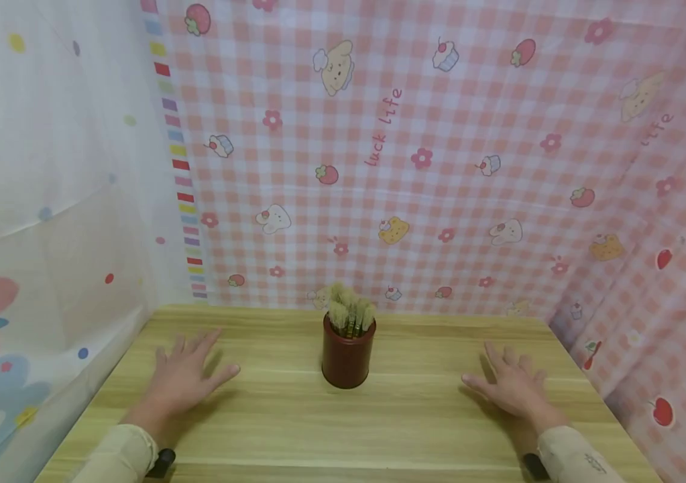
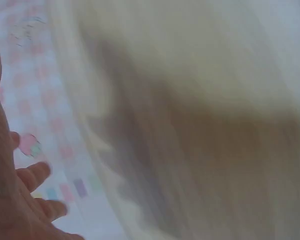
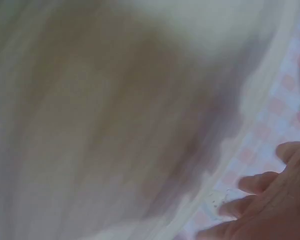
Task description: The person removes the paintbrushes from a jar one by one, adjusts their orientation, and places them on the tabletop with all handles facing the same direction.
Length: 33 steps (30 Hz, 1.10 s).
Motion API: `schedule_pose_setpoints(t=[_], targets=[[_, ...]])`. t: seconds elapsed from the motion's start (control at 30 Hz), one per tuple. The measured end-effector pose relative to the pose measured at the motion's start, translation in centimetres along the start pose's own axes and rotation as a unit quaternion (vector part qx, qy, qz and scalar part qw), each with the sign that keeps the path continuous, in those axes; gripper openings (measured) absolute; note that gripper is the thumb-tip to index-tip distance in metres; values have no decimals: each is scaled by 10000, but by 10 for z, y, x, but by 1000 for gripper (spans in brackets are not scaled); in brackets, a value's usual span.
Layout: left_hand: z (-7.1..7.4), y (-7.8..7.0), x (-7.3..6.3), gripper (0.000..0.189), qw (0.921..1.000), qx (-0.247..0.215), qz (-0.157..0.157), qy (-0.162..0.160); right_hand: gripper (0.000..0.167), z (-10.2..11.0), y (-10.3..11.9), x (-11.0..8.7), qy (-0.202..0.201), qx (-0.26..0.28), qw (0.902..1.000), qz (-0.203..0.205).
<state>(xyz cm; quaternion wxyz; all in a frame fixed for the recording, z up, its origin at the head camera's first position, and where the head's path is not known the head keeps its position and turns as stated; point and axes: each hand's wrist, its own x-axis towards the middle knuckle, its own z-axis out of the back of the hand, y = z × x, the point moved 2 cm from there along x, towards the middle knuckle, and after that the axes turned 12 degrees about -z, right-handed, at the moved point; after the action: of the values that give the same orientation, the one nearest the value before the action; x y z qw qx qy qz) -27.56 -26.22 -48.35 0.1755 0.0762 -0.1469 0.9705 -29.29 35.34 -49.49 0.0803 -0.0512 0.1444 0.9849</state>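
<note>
A reddish-brown cylindrical pot (image 1: 346, 362) stands upright at the middle of the wooden table. Out of its top rises a bunch of pale yellow-green bristly tufts (image 1: 347, 308), with thin stems partly hidden by the rim. To the left of the pot, my left hand (image 1: 186, 376) is spread over the table with its fingers extended, holding nothing. My right hand (image 1: 511, 382) is likewise spread on the pot's right side, apart from it. Both wrist views show fingers (image 2: 35, 175) and fingers (image 3: 260, 182) above the blurred tabletop, each hand casting a shadow there.
The light wooden table (image 1: 343, 436) reaches back to a pink checked curtain (image 1: 379, 201) with cartoon prints. A white patterned curtain (image 1: 65, 201) hangs at the left, and checked cloth continues along the right side. Dark bands (image 1: 161, 463) sit at the wrists.
</note>
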Motion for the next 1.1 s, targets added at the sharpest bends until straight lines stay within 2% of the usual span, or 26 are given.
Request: schedule_pose_setpoints(t=[0.1,0.17,0.23,0.33,0.43,0.5,0.6,0.73,0.87,1.1], targets=[[-4,-17,12,91,9985,-520,-58,-163,106,-1,14,2,102,572,9983,89],[-8,-34,23,89,9962,-810,-146,-275,101,-3,32,2,259,1213,9920,216],[-12,-56,35,88,9934,-1052,-288,-365,95,-3,58,1,390,1843,9816,322],[-16,-91,54,87,9878,-1441,-433,-391,85,-2,103,-2,509,2693,9600,577],[-21,-121,70,86,9809,-1834,-515,-389,80,1,144,-4,487,3244,9398,960],[-24,-135,79,85,9771,-2021,-527,-411,78,3,165,-5,477,3472,9287,1211],[-27,-148,88,84,9729,-2206,-542,-438,80,5,185,-6,432,3593,9207,1464],[-28,-157,94,84,9715,-2263,-528,-465,80,5,196,-6,294,3556,9221,1500],[-27,-159,98,85,9737,-2170,-526,-443,80,7,202,-8,72,3483,9261,1451],[-26,-159,100,88,9746,-2154,-472,-403,74,17,221,-13,-395,2847,9503,1196]])
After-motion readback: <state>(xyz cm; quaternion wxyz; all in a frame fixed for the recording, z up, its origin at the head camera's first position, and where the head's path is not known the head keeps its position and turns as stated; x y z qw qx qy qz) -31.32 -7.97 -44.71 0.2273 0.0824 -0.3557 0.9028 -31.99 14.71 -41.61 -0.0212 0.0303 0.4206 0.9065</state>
